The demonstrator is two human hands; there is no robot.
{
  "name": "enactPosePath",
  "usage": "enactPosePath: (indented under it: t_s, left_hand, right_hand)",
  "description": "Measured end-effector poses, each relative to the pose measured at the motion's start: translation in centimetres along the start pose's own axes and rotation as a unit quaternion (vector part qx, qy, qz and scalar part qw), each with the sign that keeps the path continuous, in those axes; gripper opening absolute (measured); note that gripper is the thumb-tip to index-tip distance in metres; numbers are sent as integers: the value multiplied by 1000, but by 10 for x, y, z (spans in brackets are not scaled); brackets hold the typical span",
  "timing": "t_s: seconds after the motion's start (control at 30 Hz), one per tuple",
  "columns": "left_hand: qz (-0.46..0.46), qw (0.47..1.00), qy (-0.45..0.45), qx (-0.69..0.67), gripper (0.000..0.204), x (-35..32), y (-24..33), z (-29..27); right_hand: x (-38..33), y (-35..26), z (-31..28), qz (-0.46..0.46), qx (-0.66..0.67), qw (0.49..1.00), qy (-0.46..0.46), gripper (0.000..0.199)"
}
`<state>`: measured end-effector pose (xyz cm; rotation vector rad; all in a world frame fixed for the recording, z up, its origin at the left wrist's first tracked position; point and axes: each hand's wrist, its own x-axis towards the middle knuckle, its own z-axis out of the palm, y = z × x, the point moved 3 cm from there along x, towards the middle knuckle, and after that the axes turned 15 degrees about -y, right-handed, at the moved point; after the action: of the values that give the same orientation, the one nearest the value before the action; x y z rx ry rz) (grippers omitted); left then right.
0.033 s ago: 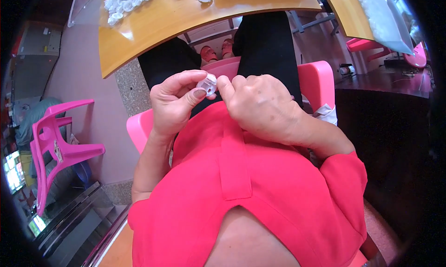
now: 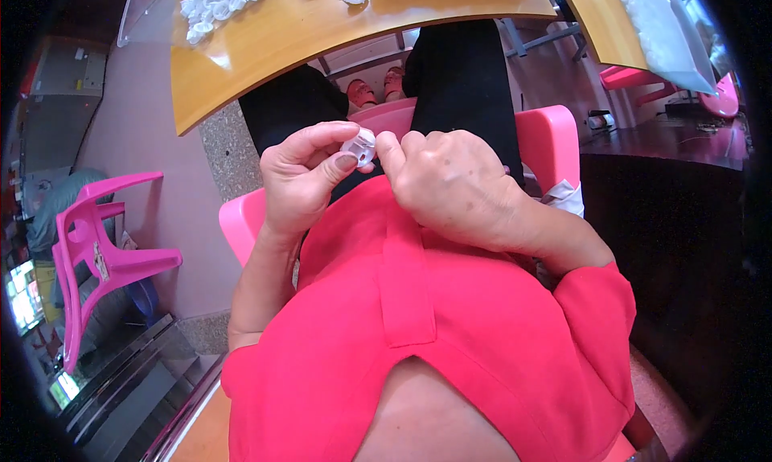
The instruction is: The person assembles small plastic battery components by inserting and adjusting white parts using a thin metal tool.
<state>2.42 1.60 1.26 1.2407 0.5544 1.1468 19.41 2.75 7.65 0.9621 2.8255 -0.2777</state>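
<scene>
Fitting of clear plastic (image 2: 363,146) pinched in your left hand (image 2: 299,182), off the table (image 2: 322,29), before its near edge.
Your left thumb and forefinger grip it; your right hand's (image 2: 458,182) fingers curl at its right side, whether pinching anything cannot be told. White plastic pieces (image 2: 227,2) lie heaped toward the table's left edge.

- Pink plastic chair (image 2: 145,259) at left
- Dull green bundle (image 2: 58,206) partly behind it
- Grey cabinet (image 2: 60,120) at upper left
- Dark, glossy tabletop (image 2: 663,143) at right
- Small cylinder (image 2: 599,121) near the tabletop's edge
</scene>
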Motion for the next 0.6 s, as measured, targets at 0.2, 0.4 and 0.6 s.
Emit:
enactPosePath:
  t_s: [0.2, 0.4, 0.6]
  left_hand:
    - [4, 1000, -18, -9, 29, 3, -1, -1]
    - [29, 997, 44, -56, 38, 5, 1, -11]
    - [39, 995, 67, -57, 45, 4, 4, -9]
  right_hand:
    - [3, 8, 5, -17, 13, 1000, -11, 21]
    - [10, 18, 14, -35, 363, 928, 78, 16]
    - [17, 12, 17, -33, 500, 862, 71, 16]
